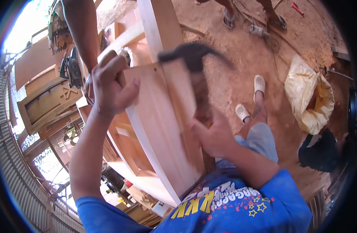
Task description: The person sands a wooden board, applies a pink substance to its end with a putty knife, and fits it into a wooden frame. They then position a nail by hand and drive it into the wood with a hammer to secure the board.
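Note:
My left hand grips the upper edge of a pale wooden panel that belongs to a larger wooden frame. My right hand is closed around the wooden handle of a hammer. The dark hammer head is blurred with motion and sits over the top of the panel, beside an upright post. The two hands are about a panel's width apart.
Another person's arm reaches down at the upper left near a circular saw. Wooden door frames are stacked at the left. A yellow sack lies on the sawdust floor at the right. Someone's sandalled feet stand at the top.

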{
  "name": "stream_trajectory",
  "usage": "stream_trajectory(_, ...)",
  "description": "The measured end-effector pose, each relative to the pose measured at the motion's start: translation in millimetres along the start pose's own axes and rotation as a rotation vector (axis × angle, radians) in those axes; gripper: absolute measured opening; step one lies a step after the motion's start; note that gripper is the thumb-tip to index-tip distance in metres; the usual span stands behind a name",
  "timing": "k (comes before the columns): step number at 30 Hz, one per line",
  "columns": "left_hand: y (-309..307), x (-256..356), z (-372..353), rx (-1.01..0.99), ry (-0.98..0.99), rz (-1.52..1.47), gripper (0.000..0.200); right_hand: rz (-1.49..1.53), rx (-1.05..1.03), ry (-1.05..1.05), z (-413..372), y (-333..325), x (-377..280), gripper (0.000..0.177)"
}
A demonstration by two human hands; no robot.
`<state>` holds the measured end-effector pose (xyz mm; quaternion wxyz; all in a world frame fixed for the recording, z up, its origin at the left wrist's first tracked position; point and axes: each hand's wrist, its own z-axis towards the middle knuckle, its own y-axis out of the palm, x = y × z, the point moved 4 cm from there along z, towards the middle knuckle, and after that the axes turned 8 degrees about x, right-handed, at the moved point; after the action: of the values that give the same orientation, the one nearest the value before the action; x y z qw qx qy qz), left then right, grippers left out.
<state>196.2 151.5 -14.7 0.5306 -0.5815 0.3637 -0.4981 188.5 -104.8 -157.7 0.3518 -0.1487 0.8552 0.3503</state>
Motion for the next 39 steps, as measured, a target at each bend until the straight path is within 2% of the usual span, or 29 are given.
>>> stream_trajectory(1,2.4,1.6,-6.5,-0.018,-0.045,-0.005,0.038,0.036,-0.014,-0.040,0.7,-1.0,-10.3,0.005)
stream_trajectory(2,1.7,3.1,-7.4,-0.033,-0.083,-0.018,0.037,0.291,-0.052,-0.172,2.7,-15.7,-13.3,0.006)
stream_trajectory(5,0.8,-1.4,-5.6,-0.002,0.016,-0.067,0.033,0.473,-0.018,-0.228,8.1,-19.2,-4.8,0.014)
stream_trajectory(6,-0.4,-2.7,-5.6,0.004,0.013,-0.062,0.033,0.310,0.044,0.015,2.1,-8.1,15.4,0.017)
stream_trajectory(8,-0.4,-2.3,-5.5,0.000,0.014,-0.053,0.033,-0.378,-0.065,-0.011,9.7,5.1,21.0,0.038)
stream_trajectory(9,-1.6,0.3,-4.8,-0.006,0.023,-0.047,0.033,-0.322,-0.098,0.022,12.2,8.5,22.7,0.051)
stream_trajectory(12,0.0,0.2,-7.1,-0.016,0.002,-0.038,0.033,0.061,-0.086,0.057,4.6,-2.4,8.8,0.035)
stream_trajectory(13,-0.1,0.7,-6.3,-0.023,-0.029,-0.046,0.033,0.222,-0.125,-0.021,5.9,-21.2,7.1,0.031)
stream_trajectory(15,1.1,-1.4,-7.1,-0.034,-0.037,-0.045,0.033,0.333,-0.076,0.038,5.3,-30.5,11.4,0.025)
stream_trajectory(16,0.6,-2.0,-6.3,-0.031,-0.012,-0.034,0.032,0.280,0.011,0.168,3.6,-25.9,16.6,0.022)
stream_trajectory(19,-0.6,-2.5,-6.4,-0.015,0.022,-0.014,0.032,-0.302,-0.086,-0.034,16.1,3.0,16.1,0.022)
stream_trajectory(21,-1.7,-3.9,0.4,0.006,0.044,0.012,0.032,-0.295,-0.090,-0.028,15.8,1.1,12.0,0.018)
stream_trajectory(24,1.7,-1.5,-6.1,-0.020,-0.037,-0.017,0.032,0.114,0.061,0.191,6.5,-14.6,6.7,0.013)
stream_trajectory(27,3.2,-6.3,-7.2,-0.005,0.041,-0.040,0.032,0.476,0.003,-0.188,13.3,-18.5,6.3,0.011)
stream_trajectory(28,2.5,-6.9,-6.5,0.000,0.043,-0.035,0.032,0.220,0.131,0.241,8.0,-11.8,27.3,0.014)
stream_trajectory(31,-2.4,-2.8,-4.4,-0.009,0.046,-0.011,0.032,-0.374,-0.078,-0.091,18.6,4.5,13.2,0.017)
stream_trajectory(32,-3.6,-2.0,-3.9,-0.004,0.044,0.005,0.032,-0.268,-0.087,0.037,15.3,1.4,8.8,0.019)
stream_trajectory(35,1.3,-2.3,-6.2,-0.016,0.009,-0.011,0.032,0.159,0.025,0.181,9.3,-10.0,13.1,0.019)
stream_trajectory(36,1.5,-3.6,-6.5,-0.009,-0.004,-0.020,0.032,0.272,0.049,0.170,8.9,-18.0,13.8,0.018)
stream_trajectory(39,1.5,-5.9,-6.1,-0.012,0.020,-0.037,0.032,0.221,0.169,0.291,9.6,-9.1,31.1,0.019)
